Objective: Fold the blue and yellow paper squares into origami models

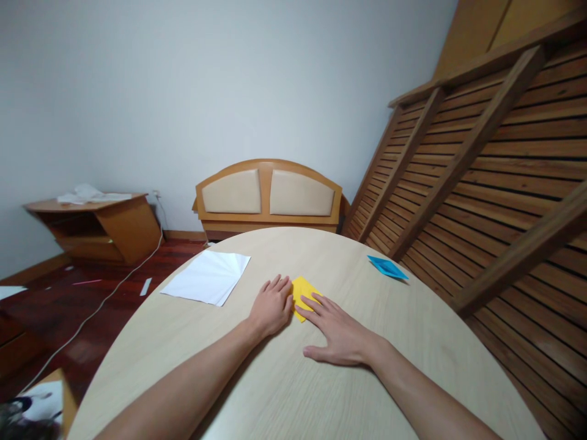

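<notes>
A piece of folded yellow paper [302, 288] lies on the round wooden table [367, 391] in front of me. My left hand [271, 307] rests at its left edge, palm down, fingers stretched forward. From the right, my right hand [337, 330] reaches over the paper with its fingers spread and fingertips on the yellow surface. Its thumb points left, apart from the paper. Part of the yellow paper is hidden under the fingers.
White creased paper [208, 278] lies on the table's left side. A folded blue paper boat [387, 267] sits near the right edge. Behind stand a padded headboard [268, 190] and a low cabinet [105, 226]; a slatted wooden frame [495, 165] leans at the right.
</notes>
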`<state>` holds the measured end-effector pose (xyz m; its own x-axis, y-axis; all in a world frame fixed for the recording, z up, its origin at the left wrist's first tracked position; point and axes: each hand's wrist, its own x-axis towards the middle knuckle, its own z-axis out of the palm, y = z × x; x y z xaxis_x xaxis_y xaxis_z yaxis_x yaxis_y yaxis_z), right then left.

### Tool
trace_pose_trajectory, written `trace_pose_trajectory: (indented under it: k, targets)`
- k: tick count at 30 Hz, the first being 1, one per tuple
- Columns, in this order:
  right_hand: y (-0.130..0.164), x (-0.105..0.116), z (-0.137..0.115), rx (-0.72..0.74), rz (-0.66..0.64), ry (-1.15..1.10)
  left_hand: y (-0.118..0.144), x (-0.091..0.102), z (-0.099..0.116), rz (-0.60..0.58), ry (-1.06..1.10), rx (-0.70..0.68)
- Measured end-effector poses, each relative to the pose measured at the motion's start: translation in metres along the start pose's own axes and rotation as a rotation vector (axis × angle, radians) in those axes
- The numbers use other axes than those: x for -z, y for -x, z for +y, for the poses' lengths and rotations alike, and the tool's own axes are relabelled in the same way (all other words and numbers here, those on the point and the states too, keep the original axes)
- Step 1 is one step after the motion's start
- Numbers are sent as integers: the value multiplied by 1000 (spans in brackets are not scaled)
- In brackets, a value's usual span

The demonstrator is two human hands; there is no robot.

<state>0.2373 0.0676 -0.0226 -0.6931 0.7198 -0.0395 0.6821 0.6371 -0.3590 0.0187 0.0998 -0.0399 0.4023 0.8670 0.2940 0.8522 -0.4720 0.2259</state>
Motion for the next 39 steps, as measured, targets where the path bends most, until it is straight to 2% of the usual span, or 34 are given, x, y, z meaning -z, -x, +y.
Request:
trace_pose_trajectory:
  k: [2, 5, 11, 15, 20, 25, 30, 39]
  targets:
    - [0, 1, 0, 3, -5, -1, 1, 2, -1, 24, 51, -87]
    - [1, 3, -1, 4, -3, 1, 3, 4, -2, -13, 113, -203]
    - [7, 14, -8, 106, 75, -12, 5, 1, -7, -39, 124, -223]
    - [5, 13, 2, 137, 224, -16, 6, 2, -7, -66, 124, -194]
    - [-5, -2, 29, 4, 448, -37, 7, 5, -8, -104, 118, -197]
    - [-12, -13, 45, 29, 491, -182, 11, 7, -8, -135, 92, -248]
    - [-13, -15, 48, 50, 550, -284, 13, 10, -6, -136, 98, -266]
    - [-12, -12, 44, 86, 520, -265, 13, 13, -5, -147, 146, -284]
